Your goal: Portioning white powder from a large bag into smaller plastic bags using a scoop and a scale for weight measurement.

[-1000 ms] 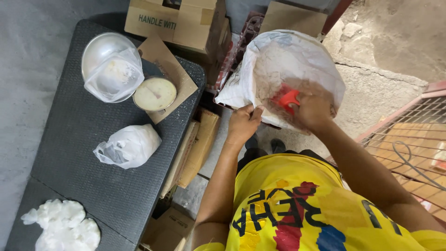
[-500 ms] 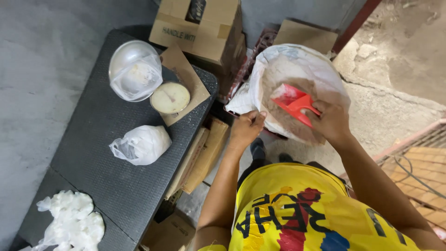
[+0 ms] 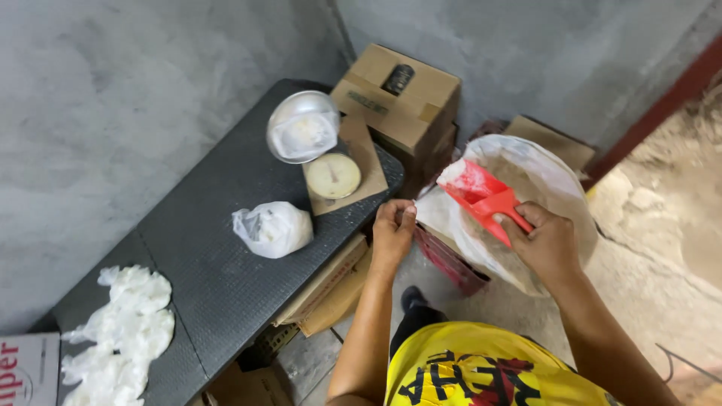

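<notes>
Now red scoop [image 3: 481, 197], white-dusted, right hand [image 3: 545, 244]

Sack [image 3: 549, 180] contents hidden; corner box [image 3: 22, 372] and right forearm cut off.

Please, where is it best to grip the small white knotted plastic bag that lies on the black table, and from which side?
Probably at the gathered neck of the small white knotted plastic bag, at its left end, coming from above: the body looks soft and bulging, and the black table around it lies open.

brown carton [image 3: 398, 94] behind table, white-red box [image 3: 22, 368] bottom-left corner
</notes>
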